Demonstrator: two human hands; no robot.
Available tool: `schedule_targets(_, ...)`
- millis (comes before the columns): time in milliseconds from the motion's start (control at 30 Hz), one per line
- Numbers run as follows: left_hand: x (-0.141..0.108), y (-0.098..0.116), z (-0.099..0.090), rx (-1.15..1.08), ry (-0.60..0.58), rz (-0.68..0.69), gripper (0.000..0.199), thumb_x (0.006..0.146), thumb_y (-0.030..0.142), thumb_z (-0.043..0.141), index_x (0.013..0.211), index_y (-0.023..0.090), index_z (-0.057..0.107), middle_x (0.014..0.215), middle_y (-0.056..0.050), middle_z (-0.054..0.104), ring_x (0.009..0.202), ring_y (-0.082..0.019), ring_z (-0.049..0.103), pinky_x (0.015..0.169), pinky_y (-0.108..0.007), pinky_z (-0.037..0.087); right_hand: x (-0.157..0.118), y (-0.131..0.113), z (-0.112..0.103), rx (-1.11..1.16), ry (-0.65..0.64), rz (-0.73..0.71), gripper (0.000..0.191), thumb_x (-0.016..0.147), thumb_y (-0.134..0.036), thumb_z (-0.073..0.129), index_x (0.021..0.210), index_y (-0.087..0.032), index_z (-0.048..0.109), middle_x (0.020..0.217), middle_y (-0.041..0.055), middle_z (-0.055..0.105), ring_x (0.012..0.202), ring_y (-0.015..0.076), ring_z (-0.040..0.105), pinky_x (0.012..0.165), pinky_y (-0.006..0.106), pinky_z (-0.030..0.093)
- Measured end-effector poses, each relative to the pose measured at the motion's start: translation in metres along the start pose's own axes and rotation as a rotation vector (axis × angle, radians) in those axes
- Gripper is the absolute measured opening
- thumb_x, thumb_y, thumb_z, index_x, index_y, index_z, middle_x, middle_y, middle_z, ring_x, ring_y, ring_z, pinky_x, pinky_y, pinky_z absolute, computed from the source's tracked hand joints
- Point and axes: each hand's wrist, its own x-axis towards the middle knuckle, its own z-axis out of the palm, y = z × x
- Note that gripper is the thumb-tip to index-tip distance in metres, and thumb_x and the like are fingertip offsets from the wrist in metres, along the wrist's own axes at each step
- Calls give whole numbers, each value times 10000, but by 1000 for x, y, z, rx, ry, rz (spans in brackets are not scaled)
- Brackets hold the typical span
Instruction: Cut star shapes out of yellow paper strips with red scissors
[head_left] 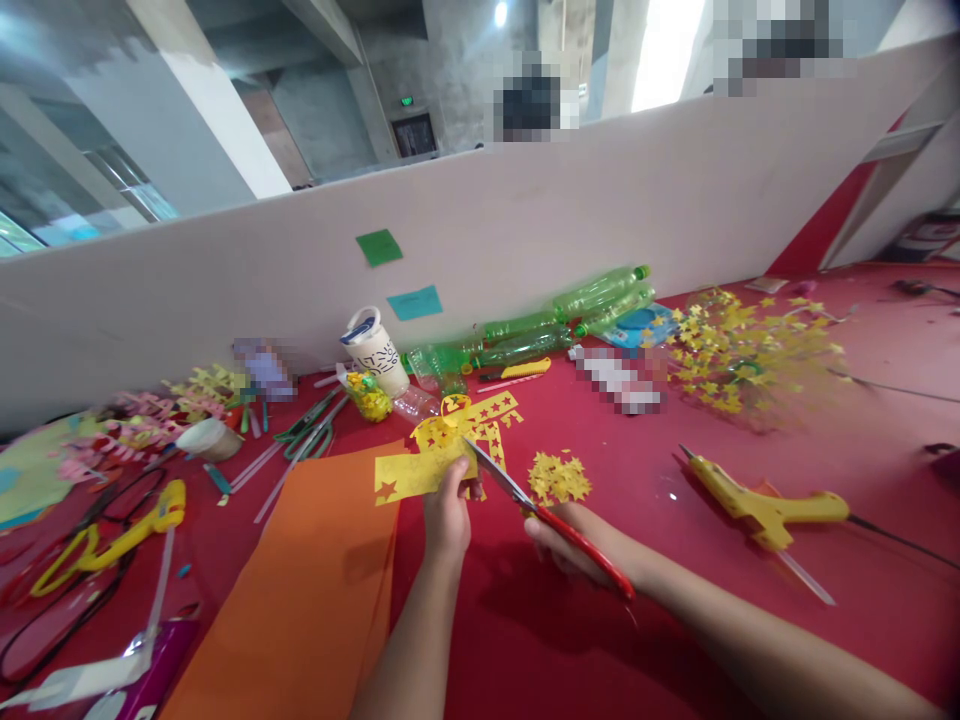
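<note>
My left hand (pixel 450 510) pinches a yellow paper strip (pixel 412 476) that has a star-shaped hole near its left end. In my right hand (pixel 577 545) is a pair of scissors (pixel 551 522) with red handles, its blades reaching up to the strip's right end beside my left fingers. Whether the blades are parted is hard to make out. Beyond the strip lie yellow paper scraps (pixel 499 405) full of star-shaped holes. A small pile of cut yellow stars (pixel 559 478) rests just past my right hand.
Orange sheets (pixel 315 570) lie at left, near a yellow-handled tool (pixel 142 525). A yellow glue gun (pixel 765 500) sits at right. Green bottles (pixel 525 340), a paper cup (pixel 375 355) and a yellow cutter knife (pixel 525 369) line the wall. Star-tipped stems (pixel 742 350) stand back right.
</note>
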Motion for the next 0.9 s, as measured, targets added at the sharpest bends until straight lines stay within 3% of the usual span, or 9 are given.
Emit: schedule_targets(900, 2, -2, -1, 14, -8, -4, 197, 614, 284, 688, 534, 154, 564, 452, 29, 538, 426, -91, 486, 444, -227, 380, 2, 1, 0, 15, 28, 47, 563, 846, -693, 409, 638, -170, 429, 483, -58, 375, 394, 52, 335, 386, 182, 265)
